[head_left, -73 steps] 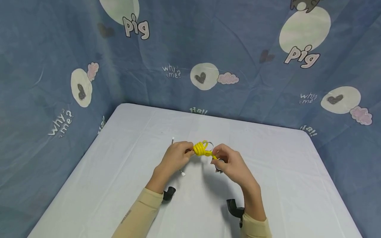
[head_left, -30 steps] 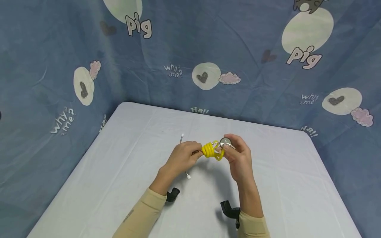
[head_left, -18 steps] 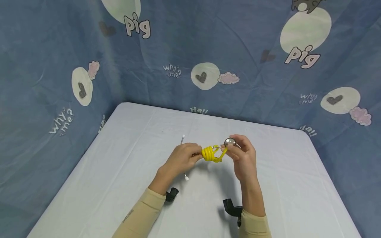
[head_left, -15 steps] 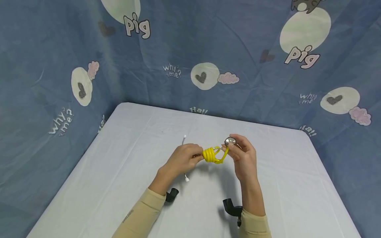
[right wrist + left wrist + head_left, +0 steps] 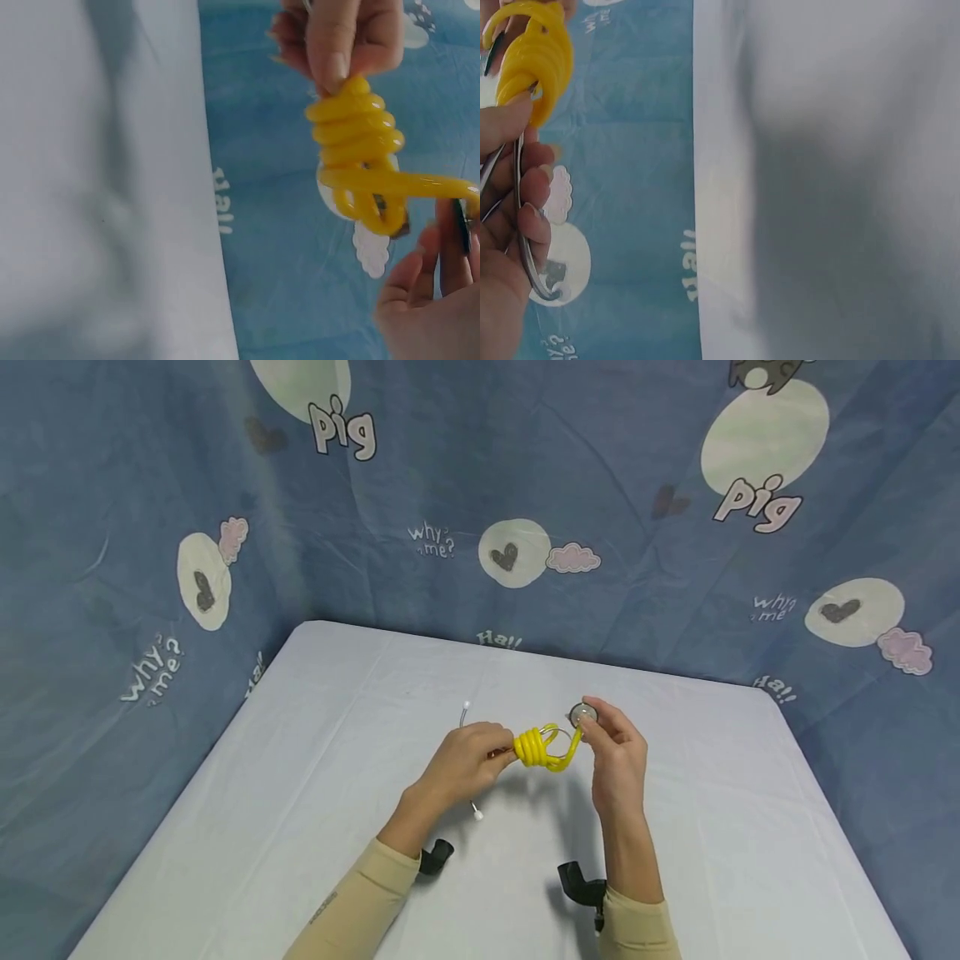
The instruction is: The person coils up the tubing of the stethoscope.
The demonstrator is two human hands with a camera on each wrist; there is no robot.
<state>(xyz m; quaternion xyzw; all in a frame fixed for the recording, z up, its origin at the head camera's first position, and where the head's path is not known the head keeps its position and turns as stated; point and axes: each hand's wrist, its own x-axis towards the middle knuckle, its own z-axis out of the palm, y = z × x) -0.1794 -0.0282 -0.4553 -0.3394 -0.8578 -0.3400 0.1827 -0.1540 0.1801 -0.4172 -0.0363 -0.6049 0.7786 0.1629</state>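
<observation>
A stethoscope with yellow tubing (image 5: 531, 747) is held in the air between both hands, above the white table. My left hand (image 5: 463, 758) grips its metal ear tubes, and white ear tips (image 5: 478, 816) poke out on either side of the fist. The tubing is wound in several tight turns just beyond the left fingers, with loops at the end, as the right wrist view shows with the yellow coil (image 5: 356, 135). My right hand (image 5: 618, 760) pinches the round silver chest piece (image 5: 583, 715) between thumb and fingers, its face turned up. A short stretch of tubing runs from coil to chest piece.
A white cloth covers the table (image 5: 300, 777). Behind and beside it hangs a blue printed curtain (image 5: 420, 585). Black wrist mounts (image 5: 581, 887) stick out below both forearms.
My right hand has risen from beside the coil and turned the chest piece face up. It then moved slightly right, drawing the tubing's end outward. My left hand shifted right, keeping its grip.
</observation>
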